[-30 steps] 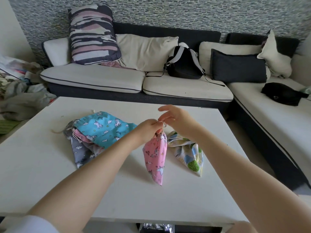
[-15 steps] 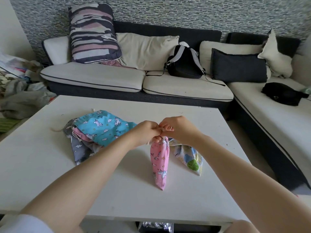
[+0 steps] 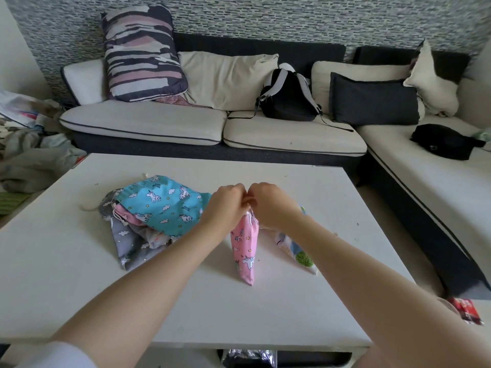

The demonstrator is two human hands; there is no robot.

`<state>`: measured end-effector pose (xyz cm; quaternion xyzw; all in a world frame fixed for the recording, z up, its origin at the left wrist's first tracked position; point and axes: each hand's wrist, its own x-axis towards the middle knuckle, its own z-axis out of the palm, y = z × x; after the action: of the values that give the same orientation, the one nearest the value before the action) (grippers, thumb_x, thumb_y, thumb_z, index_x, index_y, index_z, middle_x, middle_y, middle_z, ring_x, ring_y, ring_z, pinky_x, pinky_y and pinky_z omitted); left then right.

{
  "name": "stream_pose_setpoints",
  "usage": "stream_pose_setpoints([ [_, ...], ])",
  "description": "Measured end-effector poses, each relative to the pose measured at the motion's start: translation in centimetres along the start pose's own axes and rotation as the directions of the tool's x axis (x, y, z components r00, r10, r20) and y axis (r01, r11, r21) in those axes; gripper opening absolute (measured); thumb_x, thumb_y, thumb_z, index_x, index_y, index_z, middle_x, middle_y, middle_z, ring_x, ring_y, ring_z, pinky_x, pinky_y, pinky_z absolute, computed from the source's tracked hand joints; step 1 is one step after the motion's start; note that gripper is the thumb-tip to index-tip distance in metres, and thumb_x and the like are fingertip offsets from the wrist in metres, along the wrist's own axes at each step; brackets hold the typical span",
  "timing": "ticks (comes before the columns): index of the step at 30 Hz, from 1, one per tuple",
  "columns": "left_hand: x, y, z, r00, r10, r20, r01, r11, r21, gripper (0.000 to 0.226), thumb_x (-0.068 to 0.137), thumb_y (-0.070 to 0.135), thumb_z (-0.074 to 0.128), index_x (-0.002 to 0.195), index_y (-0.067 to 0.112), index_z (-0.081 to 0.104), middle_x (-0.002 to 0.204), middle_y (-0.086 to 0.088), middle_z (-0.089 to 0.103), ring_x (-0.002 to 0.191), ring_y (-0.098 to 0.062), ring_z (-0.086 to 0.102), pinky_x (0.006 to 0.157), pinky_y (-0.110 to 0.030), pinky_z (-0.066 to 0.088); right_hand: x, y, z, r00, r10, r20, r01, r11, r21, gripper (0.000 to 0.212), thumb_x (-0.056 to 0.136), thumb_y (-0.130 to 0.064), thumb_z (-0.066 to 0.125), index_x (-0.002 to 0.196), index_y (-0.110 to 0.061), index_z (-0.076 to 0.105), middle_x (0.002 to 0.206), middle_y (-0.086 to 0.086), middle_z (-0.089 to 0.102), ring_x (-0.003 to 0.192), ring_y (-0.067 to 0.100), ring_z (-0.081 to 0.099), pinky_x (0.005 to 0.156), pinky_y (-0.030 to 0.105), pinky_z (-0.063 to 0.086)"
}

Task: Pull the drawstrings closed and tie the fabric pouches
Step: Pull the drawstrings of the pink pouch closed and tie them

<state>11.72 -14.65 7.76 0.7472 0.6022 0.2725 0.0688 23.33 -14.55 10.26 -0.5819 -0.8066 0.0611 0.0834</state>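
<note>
1. We see the pink pouch (image 3: 245,245) held by its gathered neck above the white table (image 3: 66,261), its lower tip resting on the tabletop.
2. The left hand (image 3: 225,205) and right hand (image 3: 268,204) meet knuckle to knuckle at the neck, fingers curled in, pinching it; the drawstrings themselves are hidden between the fingers.
3. We judge the pouch light, limp cotton: it hangs in a narrow fold, holds no shape and will swing freely.
4. We would grip at the cord ends close to the neck; thin cord may slip unless pinched firmly.
5. The white patterned pouch (image 3: 297,251) lies just beside it on the right; the blue pouch (image 3: 164,205) tops a pile on the left, well apart.
</note>
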Motion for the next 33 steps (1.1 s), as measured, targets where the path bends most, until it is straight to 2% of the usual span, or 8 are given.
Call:
stream_pose_setpoints([
  [2, 0.0, -0.4, -0.1, 1.000, -0.005, -0.009, 0.003, 0.994, -0.112, 0.012, 0.085, 0.014, 0.058, 0.087, 0.003, 0.062, 0.083, -0.013, 0.067, 0.077, -0.029, 0.058, 0.060, -0.029, 0.034, 0.3, 0.5, -0.5, 0.974, 0.109, 0.198, -0.180, 0.904, 0.387, 0.022, 0.090, -0.009, 0.043, 0.100, -0.002, 0.060, 0.093, 0.013, 0.061, 0.084, 0.024, 0.054, 0.069, 0.032, 0.043],
  [4, 0.0, -0.6, -0.2, 1.000, 0.005, -0.012, -0.007, 0.984, -0.179, 0.010, 0.085, 0.012, 0.059, 0.091, 0.006, 0.064, 0.087, -0.011, 0.069, 0.080, -0.029, 0.060, 0.062, -0.030, 0.040, -0.1, 1.2, -1.0, 0.934, 0.099, 0.342, -0.333, 0.583, 0.741, 0.015, 0.090, -0.004, 0.046, 0.089, -0.005, 0.061, 0.076, 0.009, 0.054, 0.075, 0.020, 0.049, 0.065, 0.028, 0.039],
  [7, 0.2, -0.5, -0.3, 0.998, -0.018, -0.068, 0.000, 0.967, -0.255, 0.017, 0.085, 0.015, 0.061, 0.101, 0.009, 0.059, 0.096, -0.004, 0.065, 0.084, -0.020, 0.057, 0.070, -0.029, 0.043, -0.2, 2.2, -1.0, 0.923, 0.049, 0.382, -0.383, 0.202, 0.901, 0.018, 0.092, -0.002, 0.047, 0.078, -0.009, 0.057, 0.074, 0.006, 0.050, 0.068, 0.017, 0.048, 0.067, 0.026, 0.036],
  [10, 0.4, -0.4, -0.5, 0.984, -0.016, -0.175, -0.028, 0.969, -0.246, 0.028, 0.082, 0.012, 0.065, 0.107, 0.003, 0.055, 0.104, -0.009, 0.058, 0.095, -0.022, 0.056, 0.083, -0.032, 0.045, -0.1, 2.5, -1.0, 0.894, 0.125, 0.430, -0.440, 0.073, 0.895, 0.017, 0.091, -0.006, 0.050, 0.076, -0.009, 0.057, 0.070, 0.004, 0.049, 0.063, 0.015, 0.049, 0.062, 0.023, 0.035],
  [17, -0.2, 0.5, -1.0, 0.919, 0.294, -0.263, -0.281, 0.956, 0.090, 0.017, 0.070, 0.015, 0.077, 0.085, 0.009, 0.073, 0.086, -0.013, 0.061, 0.080, -0.033, 0.058, 0.068, -0.036, 0.040, -0.1, 2.6, -1.2, 0.857, 0.154, 0.491, -0.513, 0.174, 0.841, 0.019, 0.091, -0.014, 0.049, 0.074, -0.015, 0.056, 0.071, -0.001, 0.054, 0.070, 0.014, 0.052, 0.082, 0.031, 0.029],
  [25, 0.2, 0.8, -1.1, 0.881, 0.437, -0.182, -0.352, 0.863, 0.363, 0.021, 0.052, 0.006, 0.084, 0.061, 0.007, 0.065, 0.069, -0.007, 0.062, 0.068, -0.027, 0.062, 0.060, -0.031, 0.047, -0.2, 3.6, -1.2, 0.892, 0.125, 0.435, -0.452, 0.186, 0.873, 0.011, 0.085, -0.009, 0.060, 0.076, -0.013, 0.065, 0.068, -0.001, 0.061, 0.061, 0.009, 0.055, 0.063, 0.022, 0.038],
  [30, 0.5, -1.4, 0.2, 0.987, 0.159, -0.017, -0.123, 0.821, 0.557, 0.016, 0.087, 0.013, 0.051, 0.097, 0.010, 0.063, 0.102, -0.004, 0.057, 0.102, -0.026, 0.048, 0.078, -0.034, 0.035, -0.3, 5.1, -0.9, 0.935, 0.291, 0.202, -0.311, 0.401, 0.862, 0.017, 0.077, 0.003, 0.067, 0.093, 0.000, 0.069, 0.073, 0.009, 0.059, 0.066, 0.014, 0.051, 0.062, 0.013, 0.045],
  [33, 0.4, -2.0, 1.1, 0.999, -0.005, 0.054, -0.026, 0.821, 0.571, 0.027, 0.094, 0.020, 0.039, 0.104, 0.007, 0.061, 0.104, -0.007, 0.060, 0.099, -0.029, 0.054, 0.071, -0.033, 0.035, -0.2, 4.6, -0.4, 0.956, 0.265, 0.125, -0.266, 0.601, 0.754, 0.015, 0.078, -0.002, 0.068, 0.089, -0.012, 0.069, 0.061, 0.002, 0.051, 0.053, 0.011, 0.044, 0.044, 0.006, 0.036],
])
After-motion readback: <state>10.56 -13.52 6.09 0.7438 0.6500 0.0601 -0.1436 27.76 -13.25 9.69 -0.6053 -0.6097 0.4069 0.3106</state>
